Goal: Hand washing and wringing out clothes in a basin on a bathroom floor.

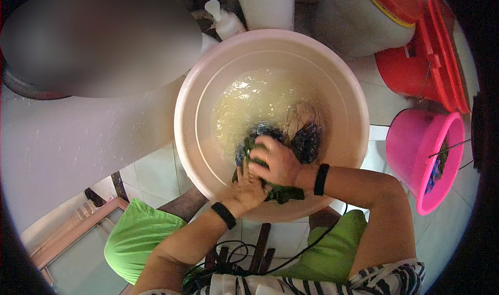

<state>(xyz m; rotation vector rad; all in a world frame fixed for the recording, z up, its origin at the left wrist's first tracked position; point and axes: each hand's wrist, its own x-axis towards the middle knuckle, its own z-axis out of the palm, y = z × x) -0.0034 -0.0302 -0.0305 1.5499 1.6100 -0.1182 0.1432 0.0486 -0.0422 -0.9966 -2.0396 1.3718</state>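
Observation:
A large pale pink plastic basin [188, 111] stands between my knees, with cloudy water [249, 96] in its bottom. At the near side of the basin, both my hands hold a wet dark green cloth [286, 194]. My left hand [249, 189] is lower, with part of the cloth around its fingers. Just above and right of it, my right hand [277, 162] has its fingers bent over the bunched cloth and is slightly blurred. Beside my right hand, a dark blue patterned cloth [307, 141] lies partly in the water, next to a brownish cloth [300, 113].
To the right stands a bright pink bucket [405, 150] with cloth inside. Beyond it are a red bucket [401, 72] and a large pale container [347, 22]. A white bottle [226, 22] stands behind the basin. A black cable [312, 246] runs across my lap.

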